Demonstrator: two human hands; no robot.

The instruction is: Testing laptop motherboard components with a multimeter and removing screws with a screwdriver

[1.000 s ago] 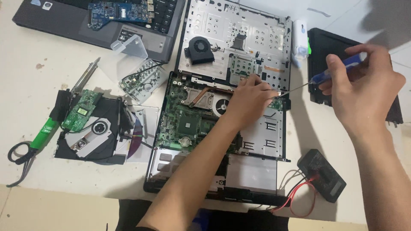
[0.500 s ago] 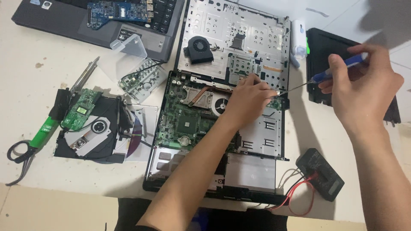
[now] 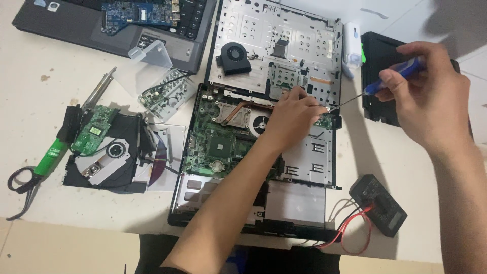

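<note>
right hand [image 3: 433, 104] gripped a blue screwdriver [image 3: 393, 76], tip at the open laptop's [image 3: 304, 167] right edge; left hand [image 3: 294, 119] pinched something tiny there, likely a slippery screw; the bare board [image 3: 218, 142] looked fragile

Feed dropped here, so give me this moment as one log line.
left hand: on laptop base | right hand: grips screwdriver, tip beside left fingers | soldering iron: lies apart at the left

Pale, off-white table [image 3: 30, 101] w/ small stains, evenly lit; tan strip below its edge, maybe floor.
</note>
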